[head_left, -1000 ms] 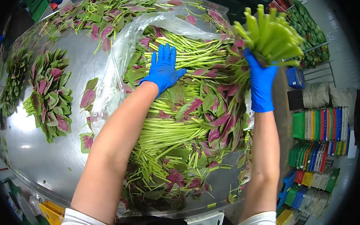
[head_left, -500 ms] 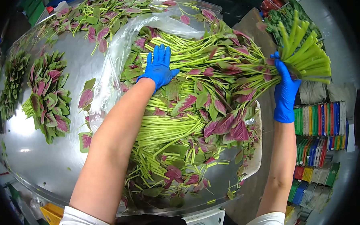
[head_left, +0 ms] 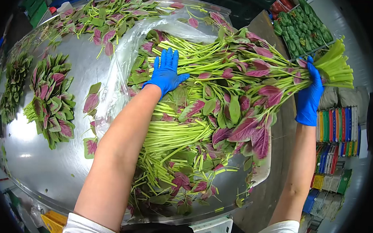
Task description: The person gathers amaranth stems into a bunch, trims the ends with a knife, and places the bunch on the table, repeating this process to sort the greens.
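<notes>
My left hand [head_left: 167, 72], in a blue glove, lies flat with fingers spread on the pile of red-and-green leafy stems [head_left: 181, 133] over a clear plastic sheet [head_left: 121, 55]. At the right, my right hand [head_left: 311, 90], also blue-gloved, is wrapped round a bunch of amaranth stems [head_left: 332, 66]. The cut ends of that bunch point right, past the table's edge, and its purple and green leaves trail left over the pile.
Two leafy bundles [head_left: 52, 100] lie on the metal table [head_left: 78, 153] at the left. Loose leaves [head_left: 101, 19] line its far edge. A crate of green vegetables [head_left: 302, 30] stands top right, above rows of coloured packets [head_left: 338, 123]. A white basket [head_left: 215, 230] is at the near edge.
My right hand has moved right with the bunch, drawing its leaves further out from the pile. My left hand has shifted slightly right and stays flat on the stems.
</notes>
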`<action>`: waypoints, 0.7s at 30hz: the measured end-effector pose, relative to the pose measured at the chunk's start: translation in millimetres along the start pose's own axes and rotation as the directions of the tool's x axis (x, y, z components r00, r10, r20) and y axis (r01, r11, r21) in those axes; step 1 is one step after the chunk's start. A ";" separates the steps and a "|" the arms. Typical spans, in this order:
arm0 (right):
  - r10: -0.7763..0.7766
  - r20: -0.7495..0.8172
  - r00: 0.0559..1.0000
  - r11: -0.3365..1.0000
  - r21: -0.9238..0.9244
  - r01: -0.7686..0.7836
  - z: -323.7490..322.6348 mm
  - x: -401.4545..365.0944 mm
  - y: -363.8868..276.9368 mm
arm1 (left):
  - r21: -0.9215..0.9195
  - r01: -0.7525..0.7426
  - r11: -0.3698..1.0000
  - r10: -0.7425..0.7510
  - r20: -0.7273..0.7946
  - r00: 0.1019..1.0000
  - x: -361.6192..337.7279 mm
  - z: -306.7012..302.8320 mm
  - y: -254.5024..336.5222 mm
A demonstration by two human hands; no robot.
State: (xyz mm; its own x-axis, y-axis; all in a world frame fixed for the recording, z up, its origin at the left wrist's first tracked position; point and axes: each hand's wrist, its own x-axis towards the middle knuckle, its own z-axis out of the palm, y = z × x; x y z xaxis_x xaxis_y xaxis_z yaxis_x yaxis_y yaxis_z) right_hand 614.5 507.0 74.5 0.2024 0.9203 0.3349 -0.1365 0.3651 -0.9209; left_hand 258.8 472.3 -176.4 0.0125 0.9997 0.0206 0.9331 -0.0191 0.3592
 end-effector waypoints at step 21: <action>-0.310 -0.109 0.944 0.897 -0.362 0.253 -59.4 -64.0 -220.3 | -0.344 -0.359 0.868 0.188 -0.441 0.877 -41.0 -50.5 40.0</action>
State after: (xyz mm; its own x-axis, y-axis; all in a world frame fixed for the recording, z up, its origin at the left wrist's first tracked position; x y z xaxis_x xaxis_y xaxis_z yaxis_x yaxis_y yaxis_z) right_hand 689.2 359.3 244.0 0.3391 0.7404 0.5803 0.2793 0.5098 -0.8137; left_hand 277.4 429.9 -115.8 0.0277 0.8671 0.4973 0.6818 -0.3802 0.6250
